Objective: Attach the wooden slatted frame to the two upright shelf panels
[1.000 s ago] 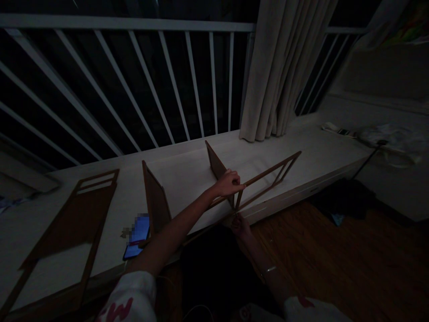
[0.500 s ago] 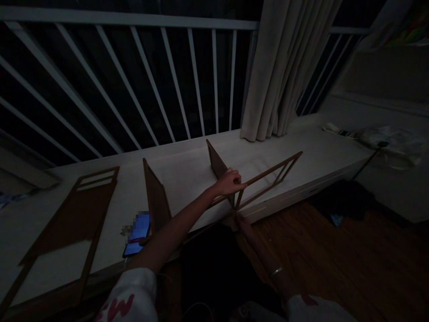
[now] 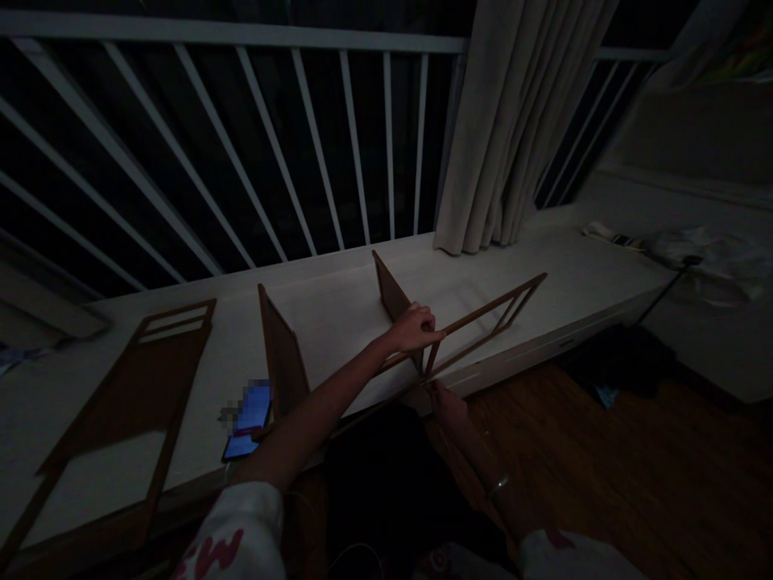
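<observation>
A brown wooden rack frame [image 3: 489, 309] stands tilted along the white ledge [image 3: 338, 314]. Two flat wooden panels rise from it: one on the left [image 3: 283, 354] and one nearer the middle [image 3: 391, 288]. My left hand [image 3: 415, 327] is closed around the frame's upper rail, beside the middle panel. Lower down, my right hand [image 3: 450, 408] has its fingers pinched together against the frame's near lower corner. Whatever small thing they may hold there is too dark to make out.
A separate wooden side piece [image 3: 130, 387] with slats lies on the ledge at left. A lit phone [image 3: 250, 411] rests beside the left panel. White railing bars [image 3: 320, 153] and a curtain [image 3: 501, 121] stand behind. A dark cloth heap [image 3: 628, 362] lies on the wooden floor.
My right hand has turned and shifted slightly at the lower corner, its knuckles now showing more. My left hand and the frame stay in place.
</observation>
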The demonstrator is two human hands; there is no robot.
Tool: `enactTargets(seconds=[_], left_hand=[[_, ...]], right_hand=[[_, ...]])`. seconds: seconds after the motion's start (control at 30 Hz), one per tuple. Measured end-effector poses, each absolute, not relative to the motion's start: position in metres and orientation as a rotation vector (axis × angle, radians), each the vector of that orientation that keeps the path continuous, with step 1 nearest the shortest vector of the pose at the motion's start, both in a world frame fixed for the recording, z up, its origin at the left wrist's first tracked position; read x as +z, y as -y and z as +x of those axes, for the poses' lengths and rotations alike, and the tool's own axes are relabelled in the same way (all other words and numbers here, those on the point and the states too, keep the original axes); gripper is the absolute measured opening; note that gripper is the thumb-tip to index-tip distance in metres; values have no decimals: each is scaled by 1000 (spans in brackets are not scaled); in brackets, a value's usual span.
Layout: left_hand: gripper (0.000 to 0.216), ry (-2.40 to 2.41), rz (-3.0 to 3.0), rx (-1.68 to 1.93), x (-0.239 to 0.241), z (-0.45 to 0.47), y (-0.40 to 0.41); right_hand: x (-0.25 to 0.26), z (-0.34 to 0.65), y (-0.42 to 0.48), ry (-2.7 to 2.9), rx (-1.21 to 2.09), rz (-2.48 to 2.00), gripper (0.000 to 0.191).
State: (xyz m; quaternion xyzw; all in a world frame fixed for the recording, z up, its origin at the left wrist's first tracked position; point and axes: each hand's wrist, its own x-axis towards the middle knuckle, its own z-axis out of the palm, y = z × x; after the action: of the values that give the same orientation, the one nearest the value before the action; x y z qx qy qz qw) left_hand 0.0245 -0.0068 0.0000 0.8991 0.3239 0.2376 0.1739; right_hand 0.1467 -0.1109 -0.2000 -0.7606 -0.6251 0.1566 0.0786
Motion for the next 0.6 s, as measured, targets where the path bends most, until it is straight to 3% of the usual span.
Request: enactTargets(seconds=[0.27,0.6], left_hand=[[29,-910,2554,682,0,24,7],[29,-924,2565,663,3,26,8]], right_hand=[[-204,150,116,1542,557,-1977,35],[-238,139,104,822,1277,-1409,38]])
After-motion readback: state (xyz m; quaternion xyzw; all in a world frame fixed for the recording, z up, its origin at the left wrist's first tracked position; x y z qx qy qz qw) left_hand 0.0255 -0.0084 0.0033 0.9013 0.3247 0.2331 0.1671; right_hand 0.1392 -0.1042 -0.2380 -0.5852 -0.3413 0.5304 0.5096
